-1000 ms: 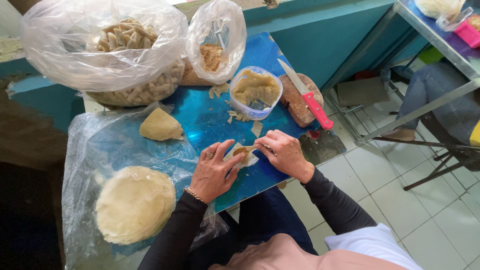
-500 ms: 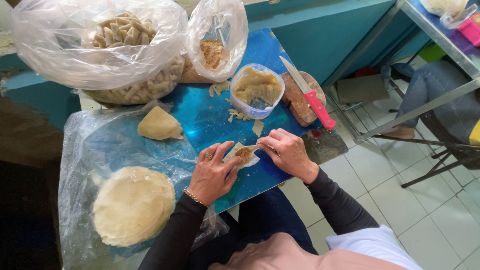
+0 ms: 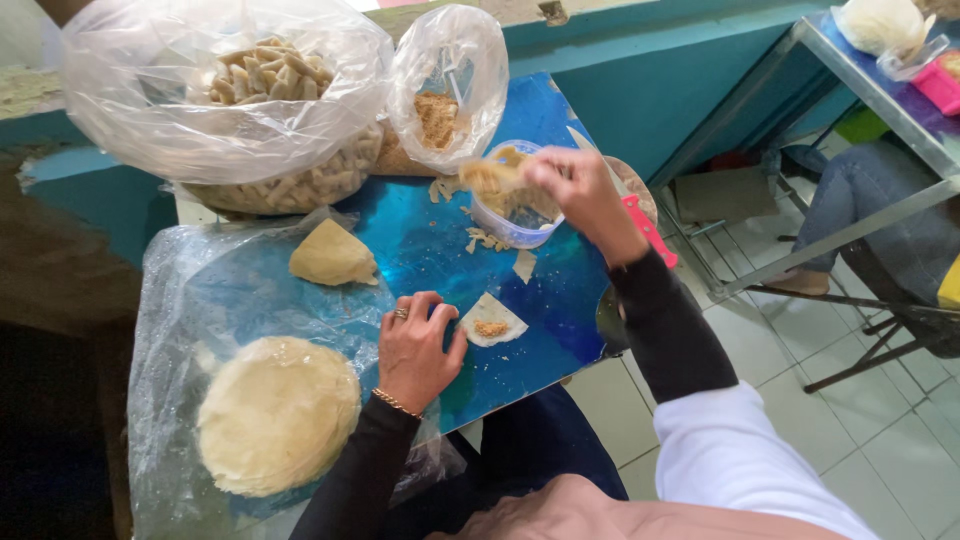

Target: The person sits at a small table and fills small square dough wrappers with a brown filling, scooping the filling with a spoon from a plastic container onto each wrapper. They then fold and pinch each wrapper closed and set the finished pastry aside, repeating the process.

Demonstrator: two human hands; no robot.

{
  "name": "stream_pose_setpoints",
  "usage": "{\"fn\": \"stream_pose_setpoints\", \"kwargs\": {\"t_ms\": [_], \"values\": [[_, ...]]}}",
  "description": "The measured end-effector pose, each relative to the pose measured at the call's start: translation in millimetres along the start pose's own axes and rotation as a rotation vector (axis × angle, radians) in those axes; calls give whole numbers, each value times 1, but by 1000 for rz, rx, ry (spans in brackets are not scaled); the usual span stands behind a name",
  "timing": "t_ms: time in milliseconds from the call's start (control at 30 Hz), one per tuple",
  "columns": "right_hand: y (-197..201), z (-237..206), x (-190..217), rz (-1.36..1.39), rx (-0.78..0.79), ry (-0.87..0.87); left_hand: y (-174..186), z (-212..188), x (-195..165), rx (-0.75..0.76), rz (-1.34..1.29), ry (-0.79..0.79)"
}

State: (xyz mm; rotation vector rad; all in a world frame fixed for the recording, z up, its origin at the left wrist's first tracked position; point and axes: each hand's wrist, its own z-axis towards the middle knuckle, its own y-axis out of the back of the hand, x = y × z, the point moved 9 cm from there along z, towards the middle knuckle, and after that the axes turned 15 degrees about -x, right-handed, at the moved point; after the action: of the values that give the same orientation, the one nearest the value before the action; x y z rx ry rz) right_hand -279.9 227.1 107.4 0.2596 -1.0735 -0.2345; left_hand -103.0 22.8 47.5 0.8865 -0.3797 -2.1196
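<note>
Since a moment ago the right hand [image 3: 570, 185] has left the wrapper [image 3: 492, 321] for the filling tub [image 3: 515, 210] at one o'clock, fingers pinched together on filling. Left hand [image 3: 418, 350], fingers spread, pins the wrapper's nine-o'clock edge. Filling step; next, a careful drop on centre.

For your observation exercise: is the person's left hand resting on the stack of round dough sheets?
No, the left hand lies flat on the blue table beside a small filled wrapper, apart from the dough stack.

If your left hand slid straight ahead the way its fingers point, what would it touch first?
Probably the small triangular dough piece with brown filling: the left hand lies flat on the shiny blue table top, thumb beside that piece; the other fingers face bare table.
</note>
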Motion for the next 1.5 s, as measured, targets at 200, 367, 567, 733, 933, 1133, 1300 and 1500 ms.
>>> {"fn": "stream_pose_setpoints", "kwargs": {"t_ms": [200,367,567,733,933,1133,1300,1500], "values": [[-98,90,12,-752,-185,545,9,-4,9,4,-35,-3],[-185,77,10,-1132,150,764,17,-9,14,7,-49,-16],[-70,-53,80,-574,-111,626,14,-16,17,-4,-42,25],[-28,-164,62,-600,7,138,4,-19,14,11,-35,19],[-21,-188,31,-532,-108,14,1,-16,0,-15,-27,24],[-23,-190,25,-466,-100,-41,-5,-18,1,19,-33,24],[-27,-187,19,-289,-150,-156,-16,-20,6,68,-59,28],[-33,-191,30,-286,-168,-81,-8,-18,7,43,-66,68]]}}
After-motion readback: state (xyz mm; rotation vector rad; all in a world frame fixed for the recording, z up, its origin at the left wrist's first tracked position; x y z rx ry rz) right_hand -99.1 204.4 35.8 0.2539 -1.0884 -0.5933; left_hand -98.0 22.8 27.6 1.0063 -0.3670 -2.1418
